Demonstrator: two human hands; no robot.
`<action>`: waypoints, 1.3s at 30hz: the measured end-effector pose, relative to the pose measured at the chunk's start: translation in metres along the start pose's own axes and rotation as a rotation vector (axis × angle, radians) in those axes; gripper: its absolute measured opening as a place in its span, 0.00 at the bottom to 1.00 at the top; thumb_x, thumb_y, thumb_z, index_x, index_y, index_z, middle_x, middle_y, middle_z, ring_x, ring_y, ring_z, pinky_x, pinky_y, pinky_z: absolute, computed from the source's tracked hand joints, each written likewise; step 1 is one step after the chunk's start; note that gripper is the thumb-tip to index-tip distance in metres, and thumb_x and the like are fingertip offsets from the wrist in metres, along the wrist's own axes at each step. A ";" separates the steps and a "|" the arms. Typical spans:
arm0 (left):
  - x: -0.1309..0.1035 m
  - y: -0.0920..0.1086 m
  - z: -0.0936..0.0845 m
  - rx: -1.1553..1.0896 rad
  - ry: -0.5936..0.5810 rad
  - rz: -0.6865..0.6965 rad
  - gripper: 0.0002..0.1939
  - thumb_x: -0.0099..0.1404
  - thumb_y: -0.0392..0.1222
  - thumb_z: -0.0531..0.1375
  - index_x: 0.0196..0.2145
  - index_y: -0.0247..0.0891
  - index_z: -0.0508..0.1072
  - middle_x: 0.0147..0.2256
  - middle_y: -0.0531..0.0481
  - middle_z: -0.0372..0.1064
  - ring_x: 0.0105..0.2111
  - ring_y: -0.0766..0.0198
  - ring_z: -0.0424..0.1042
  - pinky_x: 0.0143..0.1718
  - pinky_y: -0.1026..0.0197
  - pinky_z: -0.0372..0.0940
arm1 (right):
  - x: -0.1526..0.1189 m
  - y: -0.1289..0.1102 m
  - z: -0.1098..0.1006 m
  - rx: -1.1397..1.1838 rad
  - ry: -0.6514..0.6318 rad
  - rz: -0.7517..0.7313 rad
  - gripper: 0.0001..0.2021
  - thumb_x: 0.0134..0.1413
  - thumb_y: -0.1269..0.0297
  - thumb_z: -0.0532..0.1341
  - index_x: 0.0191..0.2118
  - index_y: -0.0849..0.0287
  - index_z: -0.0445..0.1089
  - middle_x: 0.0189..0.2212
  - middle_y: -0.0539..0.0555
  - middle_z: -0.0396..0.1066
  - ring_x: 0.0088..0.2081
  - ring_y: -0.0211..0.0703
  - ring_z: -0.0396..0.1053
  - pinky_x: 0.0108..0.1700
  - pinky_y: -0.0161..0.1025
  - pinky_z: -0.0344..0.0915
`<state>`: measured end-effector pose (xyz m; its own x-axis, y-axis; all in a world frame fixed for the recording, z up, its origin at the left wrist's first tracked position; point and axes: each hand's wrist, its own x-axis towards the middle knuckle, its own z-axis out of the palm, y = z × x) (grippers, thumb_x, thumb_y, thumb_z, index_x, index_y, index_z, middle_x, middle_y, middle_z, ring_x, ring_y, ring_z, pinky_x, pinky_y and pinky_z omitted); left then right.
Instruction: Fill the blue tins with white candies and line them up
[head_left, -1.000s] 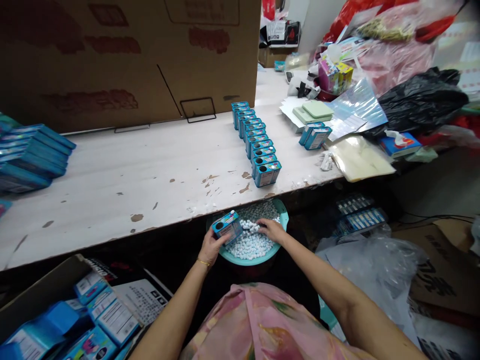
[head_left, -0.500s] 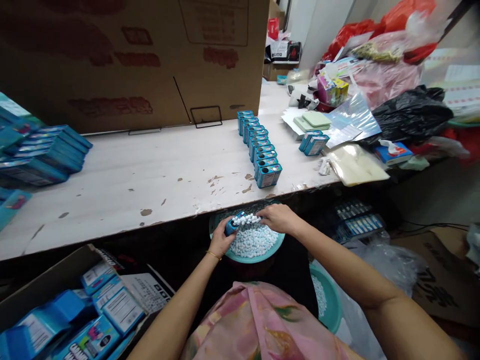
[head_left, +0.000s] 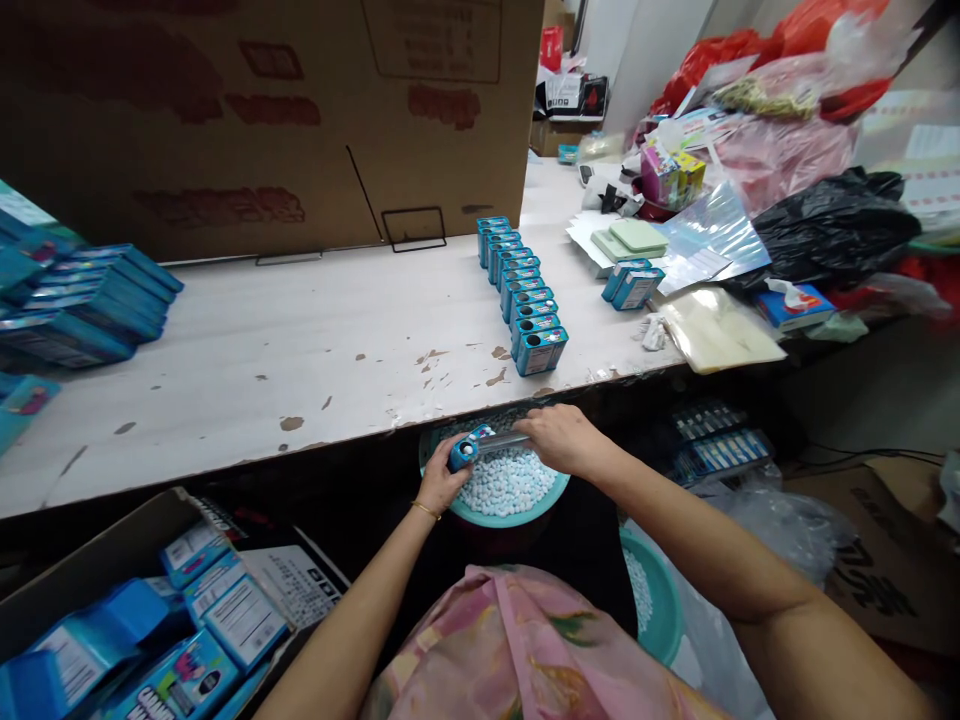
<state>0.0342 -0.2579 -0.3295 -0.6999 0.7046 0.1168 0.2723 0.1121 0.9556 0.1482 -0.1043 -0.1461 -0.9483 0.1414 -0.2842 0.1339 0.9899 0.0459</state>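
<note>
Lower left of frame: open carton (head_left: 90, 560) of flat blue printed packs, glossy card. Left edge, on the table (head_left: 300, 340): stack of the same packs (head_left: 82, 300). Table top is pale painted wood, chipped in brown patches.

Lower centre: left hand (head_left: 439, 480) is closed round a small blue tin (head_left: 466, 448), held tipped on its side over the teal basin (head_left: 457, 505), just below the table's front edge. Right hand (head_left: 559, 440) lies on the tin's far end, fingers curled over it; whether it pinches anything there I cannot tell. Basin holds small white pellets (head_left: 506, 480), rounded, loose.

Judgement: tin is rigid thin metal, light, smooth-lacquered, so somewhat slippery; best gripped across its narrow sides, as the left hand does. Pellets roll and spill easily.

Centre right: row of upright blue tins (head_left: 521, 295) on the table, touching one another. Right of them: two more tins (head_left: 630, 282), clear film sheets (head_left: 716, 325), black bag (head_left: 825, 225).
</note>
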 end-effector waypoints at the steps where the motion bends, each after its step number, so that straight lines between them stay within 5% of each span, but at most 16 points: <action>1: 0.000 -0.001 -0.001 -0.026 0.005 -0.029 0.23 0.47 0.37 0.58 0.44 0.38 0.65 0.43 0.47 0.64 0.45 0.59 0.63 0.49 0.54 0.56 | -0.005 0.009 0.006 0.019 -0.001 0.021 0.12 0.52 0.63 0.51 0.41 0.56 0.66 0.37 0.55 0.69 0.37 0.44 0.67 0.36 0.36 0.59; 6: 0.000 -0.006 -0.003 -0.125 0.010 -0.204 0.27 0.45 0.43 0.61 0.45 0.35 0.63 0.42 0.45 0.66 0.43 0.57 0.65 0.48 0.53 0.57 | -0.011 0.047 0.069 0.053 -0.115 0.202 0.12 0.52 0.64 0.51 0.43 0.55 0.64 0.38 0.55 0.69 0.39 0.43 0.67 0.37 0.36 0.59; 11: 0.005 -0.017 0.015 -0.246 0.018 -0.379 0.23 0.44 0.44 0.61 0.39 0.35 0.64 0.35 0.48 0.69 0.37 0.59 0.68 0.44 0.53 0.61 | 0.023 0.021 0.142 0.198 -0.164 0.251 0.13 0.52 0.66 0.51 0.43 0.57 0.63 0.38 0.56 0.69 0.40 0.45 0.67 0.40 0.39 0.59; 14: 0.007 -0.018 0.027 -0.360 0.007 -0.439 0.22 0.43 0.43 0.62 0.37 0.35 0.65 0.33 0.49 0.69 0.35 0.60 0.69 0.42 0.54 0.63 | 0.041 0.002 0.163 0.269 -0.128 0.272 0.13 0.54 0.64 0.49 0.45 0.56 0.63 0.40 0.55 0.69 0.42 0.44 0.66 0.42 0.38 0.58; 18: 0.001 -0.008 0.022 -0.514 0.017 -0.436 0.24 0.44 0.44 0.63 0.40 0.35 0.64 0.36 0.47 0.70 0.37 0.59 0.69 0.43 0.53 0.63 | 0.040 0.009 0.168 0.417 -0.089 0.274 0.15 0.53 0.59 0.51 0.47 0.51 0.61 0.43 0.50 0.68 0.44 0.40 0.65 0.41 0.34 0.58; 22: -0.010 0.000 -0.007 -0.427 0.103 -0.349 0.28 0.44 0.44 0.64 0.44 0.35 0.63 0.40 0.46 0.68 0.41 0.57 0.68 0.46 0.52 0.60 | 0.024 0.028 0.159 0.700 -0.002 0.291 0.15 0.50 0.62 0.54 0.47 0.53 0.62 0.40 0.49 0.69 0.42 0.39 0.65 0.41 0.34 0.59; 26: -0.016 0.005 -0.027 -0.214 0.119 -0.225 0.29 0.46 0.44 0.62 0.46 0.35 0.62 0.43 0.46 0.67 0.43 0.57 0.66 0.48 0.53 0.58 | 0.005 0.040 0.126 0.771 0.084 0.215 0.15 0.49 0.64 0.55 0.45 0.56 0.65 0.39 0.51 0.70 0.40 0.39 0.66 0.41 0.35 0.60; 33: -0.007 0.012 -0.002 0.036 -0.007 -0.066 0.23 0.49 0.38 0.57 0.46 0.35 0.63 0.44 0.45 0.65 0.45 0.58 0.64 0.50 0.54 0.56 | -0.004 0.025 0.041 0.467 0.047 0.050 0.15 0.51 0.61 0.53 0.45 0.52 0.66 0.44 0.50 0.68 0.45 0.42 0.64 0.45 0.36 0.59; 39: -0.004 0.011 0.007 0.101 -0.049 0.048 0.23 0.49 0.34 0.55 0.46 0.36 0.63 0.44 0.45 0.62 0.46 0.59 0.62 0.49 0.55 0.56 | 0.005 -0.010 -0.003 0.035 -0.094 0.057 0.14 0.51 0.61 0.51 0.37 0.59 0.70 0.36 0.59 0.71 0.38 0.48 0.68 0.38 0.41 0.61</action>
<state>0.0445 -0.2541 -0.3218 -0.6523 0.7438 0.1458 0.3711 0.1456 0.9171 0.1416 -0.1132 -0.1454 -0.9077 0.1957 -0.3711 0.1982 0.9796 0.0317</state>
